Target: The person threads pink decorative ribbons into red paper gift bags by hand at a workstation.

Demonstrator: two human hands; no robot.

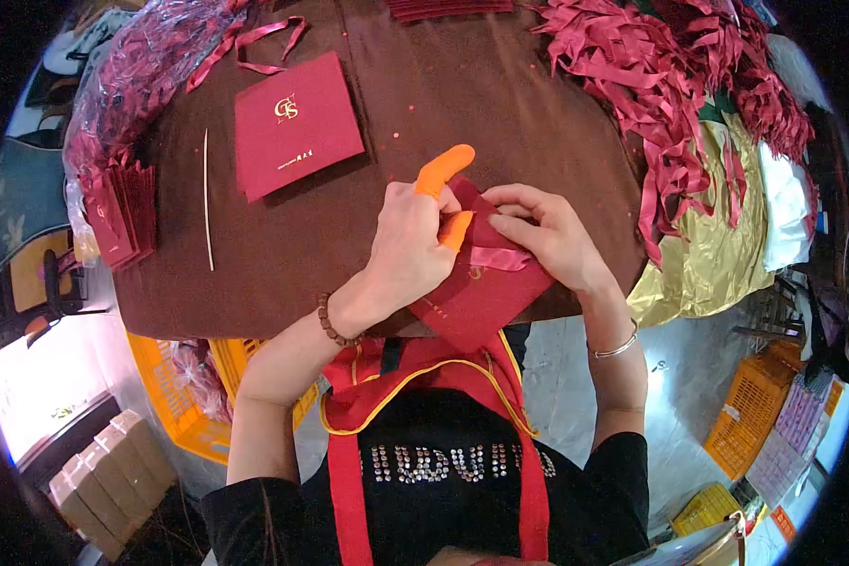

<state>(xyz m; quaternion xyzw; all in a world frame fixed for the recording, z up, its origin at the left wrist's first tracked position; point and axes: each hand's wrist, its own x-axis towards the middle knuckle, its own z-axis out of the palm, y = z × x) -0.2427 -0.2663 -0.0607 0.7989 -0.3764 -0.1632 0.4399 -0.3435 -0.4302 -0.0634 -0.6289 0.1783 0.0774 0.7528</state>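
While left hand (410, 247) and right hand (549, 236) pinch it, satin ribbon (500, 258) crosses card (481, 300).

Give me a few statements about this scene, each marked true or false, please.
1. The left hand wears orange finger covers. True.
2. The right hand has a bare wrist. False: a silver bangle circles it.
3. Both hands hold a folded red card with a pink ribbon across it. True.
4. The loose red card lies right of the hands. False: it lies on the table to their left.
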